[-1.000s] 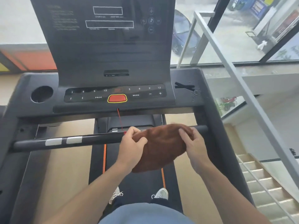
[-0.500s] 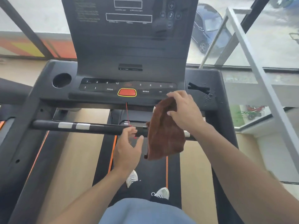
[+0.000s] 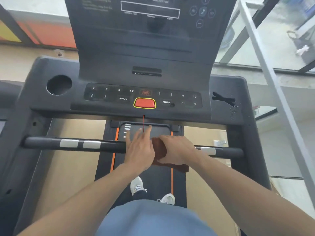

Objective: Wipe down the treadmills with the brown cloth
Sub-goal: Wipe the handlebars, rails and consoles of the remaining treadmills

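I stand on a dark grey treadmill (image 3: pixel 51 68) and look down at its console and black crossbar (image 3: pixel 105 144). The brown cloth (image 3: pixel 159 149) is draped over the middle of the crossbar. My right hand (image 3: pixel 177 150) wraps the cloth around the bar and grips it, so most of the cloth is hidden. My left hand (image 3: pixel 139 149) lies just left of the cloth, over the bar, with its fingers straight and pointing forward; it holds nothing. A corner of the cloth hangs below my right wrist.
The console has a red stop button (image 3: pixel 144 103) with a thin red safety cord (image 3: pixel 143 123) hanging down near my left fingers. A round cup holder (image 3: pixel 59 85) sits at the left. A grey metal railing (image 3: pixel 265 65) runs along the right, with a window behind.
My right hand has brought the cloth down from in front of the console onto the crossbar and closed around it. My left hand has moved up over the bar beside it.
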`<action>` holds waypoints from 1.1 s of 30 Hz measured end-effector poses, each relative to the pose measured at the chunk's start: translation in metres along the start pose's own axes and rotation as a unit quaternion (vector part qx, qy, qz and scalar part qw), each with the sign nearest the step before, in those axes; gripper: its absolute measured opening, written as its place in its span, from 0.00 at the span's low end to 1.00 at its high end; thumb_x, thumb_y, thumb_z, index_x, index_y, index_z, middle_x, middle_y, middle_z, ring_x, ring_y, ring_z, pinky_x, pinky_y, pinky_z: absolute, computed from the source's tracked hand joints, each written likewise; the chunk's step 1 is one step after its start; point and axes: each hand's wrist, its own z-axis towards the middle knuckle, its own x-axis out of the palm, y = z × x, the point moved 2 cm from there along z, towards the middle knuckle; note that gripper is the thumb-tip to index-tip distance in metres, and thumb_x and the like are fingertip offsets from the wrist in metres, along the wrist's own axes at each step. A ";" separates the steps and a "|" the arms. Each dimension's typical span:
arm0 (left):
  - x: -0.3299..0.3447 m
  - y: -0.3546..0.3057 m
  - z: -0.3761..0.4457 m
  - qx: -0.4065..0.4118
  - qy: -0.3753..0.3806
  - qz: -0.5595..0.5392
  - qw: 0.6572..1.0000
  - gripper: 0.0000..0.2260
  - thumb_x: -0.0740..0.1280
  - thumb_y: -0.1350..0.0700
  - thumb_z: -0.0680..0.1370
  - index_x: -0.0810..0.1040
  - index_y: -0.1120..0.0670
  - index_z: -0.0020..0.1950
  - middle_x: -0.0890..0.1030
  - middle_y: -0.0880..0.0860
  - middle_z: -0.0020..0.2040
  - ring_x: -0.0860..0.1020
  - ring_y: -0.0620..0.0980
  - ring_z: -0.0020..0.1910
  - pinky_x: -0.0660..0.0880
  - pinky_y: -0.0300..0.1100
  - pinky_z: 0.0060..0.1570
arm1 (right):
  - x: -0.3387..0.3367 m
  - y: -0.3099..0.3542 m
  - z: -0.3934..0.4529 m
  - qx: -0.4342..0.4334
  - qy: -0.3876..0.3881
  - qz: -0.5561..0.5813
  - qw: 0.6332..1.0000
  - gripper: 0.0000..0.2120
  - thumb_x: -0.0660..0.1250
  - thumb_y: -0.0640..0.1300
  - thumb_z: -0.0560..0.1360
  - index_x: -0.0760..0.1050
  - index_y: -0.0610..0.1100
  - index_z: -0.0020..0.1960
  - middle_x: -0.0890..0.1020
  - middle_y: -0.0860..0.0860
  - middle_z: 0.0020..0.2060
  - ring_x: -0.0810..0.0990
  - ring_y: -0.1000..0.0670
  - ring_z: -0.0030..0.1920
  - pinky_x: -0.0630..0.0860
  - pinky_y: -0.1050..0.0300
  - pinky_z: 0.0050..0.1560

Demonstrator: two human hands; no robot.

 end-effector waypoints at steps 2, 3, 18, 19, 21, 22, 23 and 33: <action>-0.004 0.000 0.002 -0.008 0.018 -0.029 0.999 0.28 0.55 0.60 0.82 0.55 0.50 0.82 0.73 0.52 0.74 0.60 0.49 0.79 0.38 0.57 0.79 | 0.003 0.019 0.013 -0.013 -0.010 0.009 1.000 0.27 0.69 0.69 0.69 0.70 0.51 0.57 0.84 0.54 0.53 0.83 0.42 0.52 0.74 0.49 0.46; -0.005 0.000 0.002 -0.011 0.022 -0.035 0.999 0.28 0.55 0.61 0.82 0.54 0.50 0.82 0.73 0.52 0.74 0.59 0.49 0.79 0.38 0.57 0.79 | 0.003 0.023 0.017 -0.019 -0.016 0.005 1.000 0.27 0.69 0.69 0.69 0.70 0.51 0.58 0.84 0.54 0.53 0.83 0.42 0.51 0.74 0.49 0.46; -0.005 -0.004 -0.001 -0.029 0.010 0.069 0.997 0.21 0.52 0.52 0.84 0.68 0.47 0.77 0.75 0.51 0.73 0.65 0.50 0.77 0.52 0.51 0.78 | 0.016 0.004 0.001 -0.015 -0.085 -0.038 0.996 0.20 0.70 0.55 0.73 0.69 0.48 0.59 0.82 0.51 0.51 0.84 0.41 0.48 0.68 0.52 0.38; -0.005 -0.005 0.000 -0.027 0.020 0.079 0.996 0.20 0.52 0.51 0.85 0.70 0.46 0.76 0.76 0.50 0.72 0.66 0.50 0.76 0.54 0.50 0.77 | 0.018 -0.004 -0.003 -0.015 -0.085 -0.042 0.995 0.21 0.71 0.55 0.72 0.68 0.48 0.58 0.82 0.51 0.50 0.84 0.41 0.47 0.68 0.52 0.38; -0.008 -0.007 0.002 -0.033 0.056 0.087 0.994 0.20 0.50 0.43 0.86 0.73 0.44 0.73 0.76 0.48 0.72 0.66 0.51 0.75 0.56 0.51 0.74 | 0.018 -0.028 -0.015 -0.006 -0.077 -0.045 0.996 0.22 0.72 0.57 0.70 0.68 0.49 0.58 0.82 0.52 0.50 0.84 0.42 0.48 0.71 0.51 0.39; -0.010 -0.009 0.002 -0.037 0.073 0.090 0.993 0.22 0.50 0.38 0.84 0.74 0.43 0.72 0.75 0.48 0.73 0.66 0.51 0.76 0.56 0.52 0.74 | 0.014 -0.044 -0.024 0.001 -0.072 -0.041 0.997 0.23 0.71 0.59 0.70 0.68 0.50 0.58 0.83 0.53 0.50 0.84 0.43 0.48 0.72 0.51 0.40; -0.012 -0.010 0.001 -0.041 0.087 0.094 0.991 0.25 0.50 0.33 0.83 0.74 0.43 0.72 0.75 0.48 0.73 0.65 0.51 0.76 0.56 0.53 0.74 | 0.011 -0.065 -0.036 0.011 -0.063 -0.034 0.997 0.23 0.71 0.60 0.70 0.68 0.51 0.58 0.83 0.53 0.49 0.84 0.44 0.47 0.74 0.51 0.41; -0.008 -0.015 0.016 -0.056 0.214 0.206 0.953 0.35 0.77 0.48 0.72 0.66 0.43 0.76 0.72 0.50 0.72 0.64 0.56 0.75 0.56 0.62 0.73 | 0.008 -0.165 -0.096 0.076 -0.068 -0.051 0.993 0.16 0.70 0.57 0.72 0.67 0.54 0.53 0.81 0.57 0.45 0.81 0.48 0.43 0.69 0.55 0.39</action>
